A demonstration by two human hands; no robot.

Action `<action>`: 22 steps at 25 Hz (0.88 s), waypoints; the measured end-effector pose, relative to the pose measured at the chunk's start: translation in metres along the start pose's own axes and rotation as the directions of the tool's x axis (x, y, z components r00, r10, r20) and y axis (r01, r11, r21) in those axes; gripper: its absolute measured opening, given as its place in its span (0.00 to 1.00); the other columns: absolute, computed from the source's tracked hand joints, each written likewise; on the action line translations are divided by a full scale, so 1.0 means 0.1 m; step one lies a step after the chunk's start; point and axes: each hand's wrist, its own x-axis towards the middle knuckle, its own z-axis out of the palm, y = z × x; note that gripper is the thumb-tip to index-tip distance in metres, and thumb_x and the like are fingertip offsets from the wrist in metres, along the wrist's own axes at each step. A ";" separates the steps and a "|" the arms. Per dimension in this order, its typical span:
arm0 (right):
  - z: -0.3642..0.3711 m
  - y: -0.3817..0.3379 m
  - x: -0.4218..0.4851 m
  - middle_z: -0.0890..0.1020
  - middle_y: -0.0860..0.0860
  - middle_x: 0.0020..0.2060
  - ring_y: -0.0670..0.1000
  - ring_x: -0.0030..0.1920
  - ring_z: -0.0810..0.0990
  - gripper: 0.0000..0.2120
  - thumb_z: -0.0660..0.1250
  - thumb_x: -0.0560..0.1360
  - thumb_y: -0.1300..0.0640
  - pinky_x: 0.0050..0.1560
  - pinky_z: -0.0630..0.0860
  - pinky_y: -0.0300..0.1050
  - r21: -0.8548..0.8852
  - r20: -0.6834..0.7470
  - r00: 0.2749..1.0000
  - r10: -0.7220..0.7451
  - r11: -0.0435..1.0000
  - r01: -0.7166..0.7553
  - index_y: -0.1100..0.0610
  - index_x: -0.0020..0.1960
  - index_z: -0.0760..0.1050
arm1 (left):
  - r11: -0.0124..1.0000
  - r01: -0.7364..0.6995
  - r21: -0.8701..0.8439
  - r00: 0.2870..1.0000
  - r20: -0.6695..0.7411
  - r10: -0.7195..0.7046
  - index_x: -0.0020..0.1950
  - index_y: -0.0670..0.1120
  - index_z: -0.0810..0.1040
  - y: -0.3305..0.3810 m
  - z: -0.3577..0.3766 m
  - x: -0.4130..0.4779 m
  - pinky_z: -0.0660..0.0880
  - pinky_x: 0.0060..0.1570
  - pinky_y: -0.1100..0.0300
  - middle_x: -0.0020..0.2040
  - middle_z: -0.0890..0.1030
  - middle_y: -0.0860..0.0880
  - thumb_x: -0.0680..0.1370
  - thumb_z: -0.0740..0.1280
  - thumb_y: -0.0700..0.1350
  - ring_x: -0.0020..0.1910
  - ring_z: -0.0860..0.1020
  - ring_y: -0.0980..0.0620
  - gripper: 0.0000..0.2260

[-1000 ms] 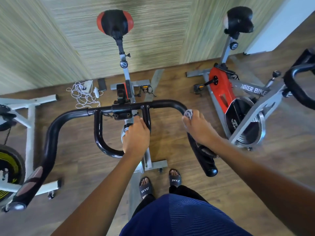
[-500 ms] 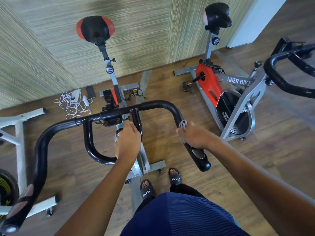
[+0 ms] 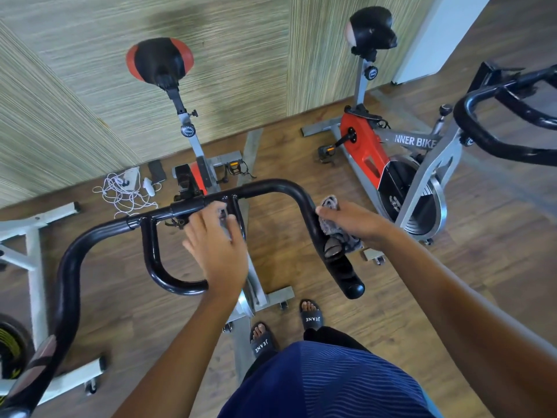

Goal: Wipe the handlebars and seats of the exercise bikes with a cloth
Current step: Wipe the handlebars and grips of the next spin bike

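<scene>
The black handlebar (image 3: 271,187) of the nearest exercise bike runs across the middle of the view. My right hand (image 3: 352,220) presses a grey cloth (image 3: 330,203) against the handlebar's right arm, above its worn grip. My left hand (image 3: 217,242) hovers over the inner loop bar near the centre, fingers spread and blurred, holding nothing. This bike's black and red seat (image 3: 159,60) stands farther back by the wall.
A second bike with a red frame (image 3: 364,146), a black seat (image 3: 370,25) and its own black handlebar (image 3: 494,137) stands to the right. A white bike frame (image 3: 33,236) is at the left. White cables and chargers (image 3: 126,191) lie on the wooden floor by the wall.
My left hand has let go of the inner loop bar and opened, lifting slightly. My right hand with the cloth has stayed on the right arm, and more cloth shows now.
</scene>
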 end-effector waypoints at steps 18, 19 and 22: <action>0.27 0.27 -0.83 0.67 0.45 0.73 0.44 0.76 0.59 0.21 0.59 0.78 0.34 0.75 0.59 0.51 -0.307 0.068 0.950 -0.303 0.900 0.309 0.42 0.67 0.70 | 0.658 0.387 -0.646 0.805 0.585 0.101 0.50 0.45 0.79 0.44 0.07 -0.93 0.77 0.53 0.59 0.50 0.82 0.49 0.77 0.68 0.50 0.52 0.80 0.53 0.09; 0.30 0.28 -0.84 0.67 0.43 0.73 0.44 0.77 0.57 0.21 0.59 0.77 0.33 0.77 0.56 0.53 -0.247 0.030 0.955 -0.295 0.924 0.293 0.40 0.66 0.71 | 0.632 0.422 -0.650 0.802 0.593 0.075 0.50 0.44 0.79 0.46 0.06 -0.93 0.77 0.49 0.61 0.47 0.82 0.48 0.78 0.67 0.49 0.49 0.80 0.53 0.09; 0.34 0.28 -0.93 0.70 0.43 0.69 0.40 0.73 0.60 0.13 0.58 0.83 0.46 0.77 0.56 0.47 -0.301 -0.054 0.951 -0.306 0.913 0.277 0.48 0.63 0.76 | 0.657 0.389 -0.646 0.838 0.544 0.039 0.49 0.42 0.79 0.53 0.03 -0.91 0.75 0.49 0.63 0.44 0.81 0.52 0.82 0.63 0.40 0.46 0.79 0.56 0.06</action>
